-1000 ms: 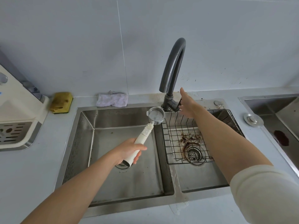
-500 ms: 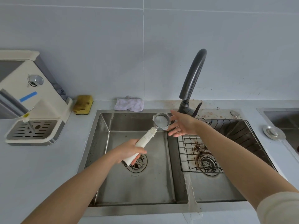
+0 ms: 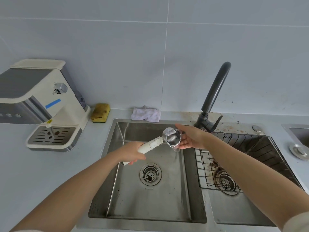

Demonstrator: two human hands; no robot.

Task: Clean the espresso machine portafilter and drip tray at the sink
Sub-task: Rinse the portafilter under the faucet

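1. Hands are pictured over the left basin [image 3: 150, 203] of a steel double sink; the left hand [image 3: 132, 152] is wrapped round the lower end of the portafilter's white handle.
2. The portafilter [image 3: 172, 137] is held nearly level above the back of the basin, raised slightly toward its head. Its round metal head is turned on its side, with the open mouth facing the camera and the inside shining wet.
3. The right hand [image 3: 190, 138] is cupped round the far side of the head, with the thumb laid over the top and the fingers beneath.
4. A thin stream of water [image 3: 175, 152] is seen falling from the head's lower edge into the basin.
5. The drip tray [image 3: 50, 137], a slotted grille in a cream surround, is seated at the base of the espresso machine [image 3: 41, 101] on the table [image 3: 50, 173], well apart from both hands.
6. Brown coffee grounds [image 3: 215, 164] are scattered across the wire rack [image 3: 242, 148] in the right basin, beneath the dark faucet [image 3: 215, 91].
7. A yellow sponge [image 3: 100, 113] and a pale cloth [image 3: 145, 114] are laid against the wall behind the sink.
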